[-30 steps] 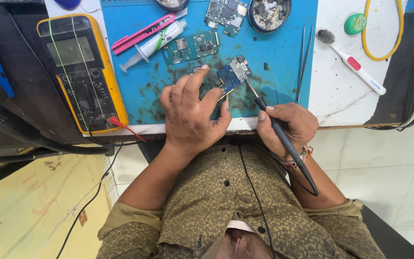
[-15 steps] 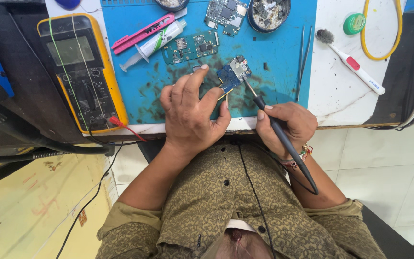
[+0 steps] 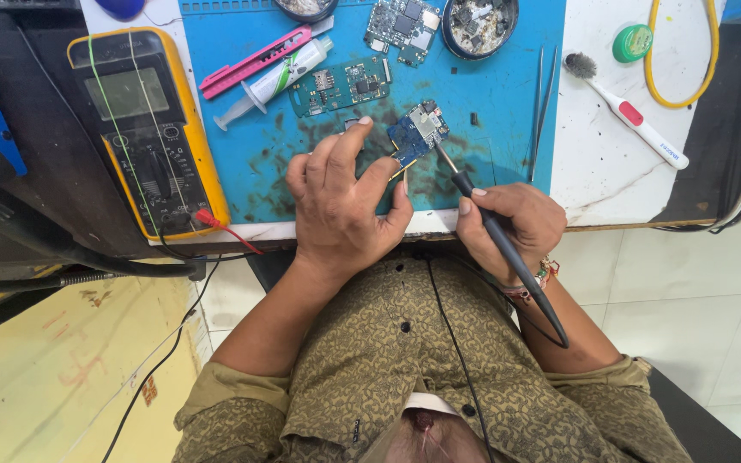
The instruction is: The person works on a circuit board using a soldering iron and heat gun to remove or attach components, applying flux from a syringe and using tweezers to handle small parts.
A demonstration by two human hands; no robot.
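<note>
Two bare hands work at the near edge of the blue work mat (image 3: pixel 508 103). The left hand (image 3: pixel 345 201) has its fingers loosely spread and curved, the thumb and fingertips steadying the lower edge of a small blue circuit board (image 3: pixel 418 130) that lies tilted on the mat, just in from that near edge. The right hand (image 3: pixel 512 223) is closed in a pen grip round a dark soldering iron (image 3: pixel 495 236), whose thin tip meets the board's right side while its cord trails back over the wrist. Good practice here appears to call for a still board, a braced wrist at the bench edge, and a brief, light touch of the tip, since the parts are small and closely set. Farther up the mat lie a green circuit board (image 3: pixel 340 86), a syringe (image 3: pixel 272 81) and a pink utility knife (image 3: pixel 255 60); near the far edge sit another board (image 3: pixel 405 21) and a round dish of small parts (image 3: pixel 479 26). Tweezers (image 3: pixel 545 103) lie along the mat's right edge. Off the mat, a yellow multimeter (image 3: pixel 147 129) rests to the left, and a white brush (image 3: pixel 632 116) and a yellow cable (image 3: pixel 683 60) to the right.
</note>
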